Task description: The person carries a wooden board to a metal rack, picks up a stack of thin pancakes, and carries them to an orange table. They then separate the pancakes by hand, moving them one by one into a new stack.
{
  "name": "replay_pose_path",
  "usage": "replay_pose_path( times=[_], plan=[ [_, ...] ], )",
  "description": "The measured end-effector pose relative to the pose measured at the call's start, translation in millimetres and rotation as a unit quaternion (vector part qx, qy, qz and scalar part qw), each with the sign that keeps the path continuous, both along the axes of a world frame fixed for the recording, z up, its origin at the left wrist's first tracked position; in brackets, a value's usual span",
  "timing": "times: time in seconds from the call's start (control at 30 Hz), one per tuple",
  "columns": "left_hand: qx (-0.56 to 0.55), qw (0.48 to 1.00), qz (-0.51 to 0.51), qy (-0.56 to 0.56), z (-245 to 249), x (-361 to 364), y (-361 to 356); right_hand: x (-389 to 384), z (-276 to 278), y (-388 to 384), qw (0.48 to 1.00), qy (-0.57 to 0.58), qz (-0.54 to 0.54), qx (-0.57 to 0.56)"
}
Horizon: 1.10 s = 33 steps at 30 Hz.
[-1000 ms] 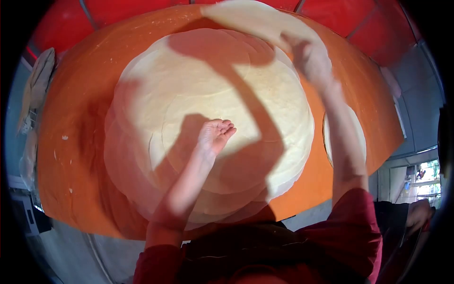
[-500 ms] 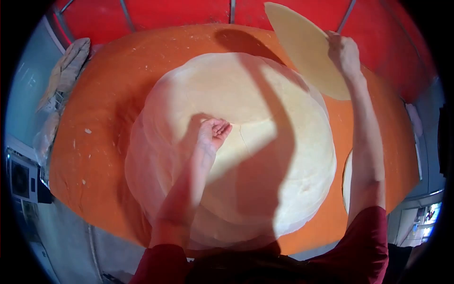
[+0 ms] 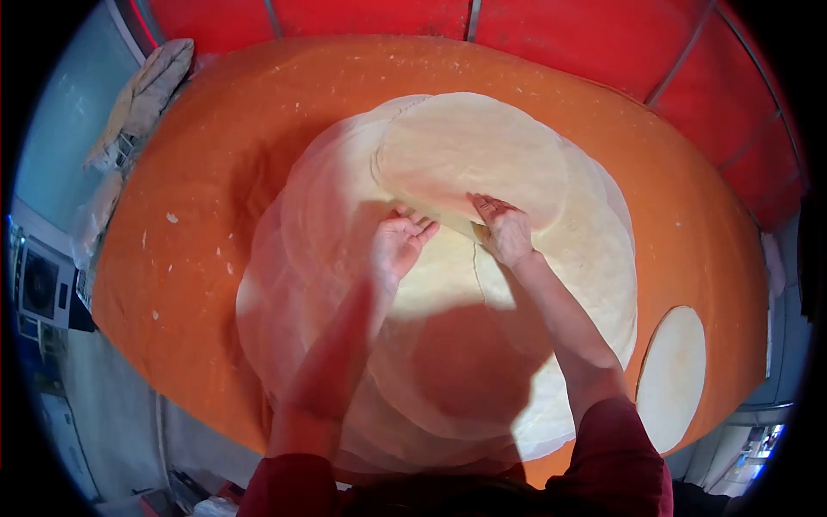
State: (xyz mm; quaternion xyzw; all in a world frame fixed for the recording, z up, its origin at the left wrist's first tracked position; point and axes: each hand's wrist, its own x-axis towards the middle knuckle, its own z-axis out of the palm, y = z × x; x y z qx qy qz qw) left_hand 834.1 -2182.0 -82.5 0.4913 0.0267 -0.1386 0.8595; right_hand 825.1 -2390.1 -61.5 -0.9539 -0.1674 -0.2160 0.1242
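Red sleeves reach over the stack of dough rounds (image 3: 431, 370) on the orange counter (image 3: 215, 172). Left hand (image 3: 401, 241), loosely curled, and right hand (image 3: 504, 231), fingers flat, rest ungrasping on the near edge of the top round (image 3: 472, 155).

Pale cream dough sheet (image 3: 472, 155); orange table (image 3: 215, 172); red wall (image 3: 586, 34).

Orange table (image 3: 215, 155) against red panelled wall (image 3: 586, 34).
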Motion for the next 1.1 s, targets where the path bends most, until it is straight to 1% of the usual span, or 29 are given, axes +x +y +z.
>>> replay_pose_path(
  times=[0.07,0.17,0.27,0.37,0.4,0.47,0.5,0.53,0.57,0.6,0.63,0.67,0.7,0.77,0.8,0.83,0.87,0.9,0.93,0.97,1.0,1.07,1.1],
  plan=[
    [-0.001,1.0,-0.003,-0.003,-5,10,-2,1,-5,5,1.0,-0.018,0.003,0.023],
    [0.006,1.0,-0.007,-0.009,-9,21,-8,8,-8,18,0.994,0.008,0.009,0.109],
    [0.024,0.999,-0.013,-0.022,-9,26,-8,2,20,36,0.998,0.019,0.011,0.055],
    [0.071,0.996,-0.035,-0.044,-9,20,-3,27,28,15,0.986,0.147,-0.02,0.079],
    [0.092,0.993,-0.046,-0.055,-10,16,-4,61,21,-18,0.983,0.13,-0.015,0.126],
    [0.143,0.983,-0.085,-0.081,-12,3,-9,91,63,-88,0.996,0.004,-0.059,0.07],
    [0.169,0.975,-0.106,-0.097,-13,-4,-15,72,123,-107,0.993,0.042,-0.043,0.102],
    [0.195,0.966,-0.128,-0.114,-13,-9,-24,63,148,-123,0.983,-0.021,0.013,0.182],
    [0.222,0.954,-0.151,-0.131,-13,-14,-31,54,173,-139,0.962,-0.083,0.077,0.247],
    [0.247,0.942,-0.172,-0.148,-12,-18,-39,20,217,-131,0.983,-0.151,0.054,0.086],
    [0.269,0.93,-0.193,-0.161,-12,-19,-47,-10,242,-117,0.986,-0.16,-0.034,-0.025],
    [0.29,0.917,-0.215,-0.172,-12,-21,-54,-39,251,-103,0.97,-0.163,-0.121,-0.137],
    [0.302,0.907,-0.236,-0.176,-11,-19,-61,-64,244,-99,0.964,-0.152,-0.116,-0.187],
    [0.312,0.89,-0.281,-0.178,-7,-14,-72,-97,197,-99,0.961,-0.187,-0.055,-0.196],
    [0.31,0.884,-0.302,-0.176,-4,-12,-75,-117,166,-92,0.959,-0.07,-0.143,-0.236],
    [0.306,0.878,-0.323,-0.174,-2,-13,-77,-137,135,-85,0.929,0.05,-0.223,-0.29],
    [0.3,0.873,-0.343,-0.173,1,-16,-78,-147,98,-85,0.948,0.048,-0.189,-0.254],
    [0.293,0.867,-0.364,-0.174,3,-20,-79,-154,46,-100,0.975,0.0,-0.119,-0.189],
    [0.286,0.859,-0.386,-0.18,5,-27,-80,-166,18,-94,0.972,0.021,-0.134,-0.192],
    [0.276,0.851,-0.407,-0.183,6,-35,-81,-168,-14,-92,0.983,-0.005,-0.125,-0.132],
    [0.268,0.842,-0.429,-0.188,7,-43,-82,-173,-1,-69,0.982,0.065,-0.145,-0.097],
    [0.247,0.823,-0.469,-0.202,11,-56,-80,-181,-8,-45,0.98,0.05,-0.179,-0.074],
    [0.234,0.818,-0.485,-0.204,13,-60,-80,-186,-6,-38,0.983,0.017,-0.168,-0.07]
  ],
)
